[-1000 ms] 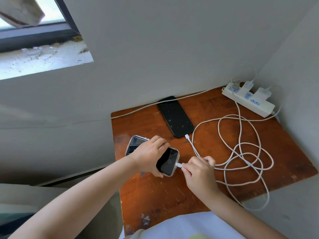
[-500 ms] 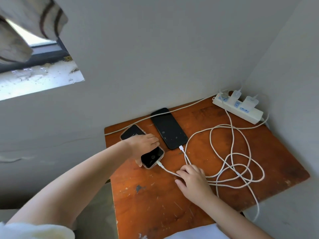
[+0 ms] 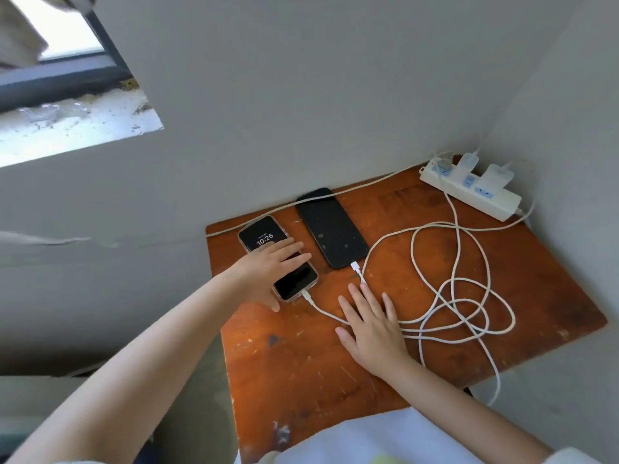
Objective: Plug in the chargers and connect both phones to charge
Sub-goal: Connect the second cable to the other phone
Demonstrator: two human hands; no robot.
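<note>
We find both phones lying flat on the wooden table (image 3: 552,296), side by side, their long axes running from near-right to far-left. The lit phone (image 3: 264,241) shows a clock on its screen; a white cable (image 3: 326,313) enters its near end. The dark phone (image 3: 330,229), just to its right, has a second cable's connector (image 3: 356,267) seated at its near end. Both cables run in loose loops to two white chargers (image 3: 499,174) standing in the power strip (image 3: 469,189) at the far right corner.

The left hand (image 3: 268,271) lies flat across the lit phone, fingers (image 3: 296,247) extended and gripping nothing. The right hand (image 3: 371,323) rests palm-down on the table, fingers spread, over the lit phone's cable and holding nothing; its fingertips end just short of the dark phone's connector.

In our judgement the connections are made. What remains is confirmation: the dark phone's connector lies directly ahead of the right hand, the nearer one, and any seating push would run along that phone's long axis.
</note>
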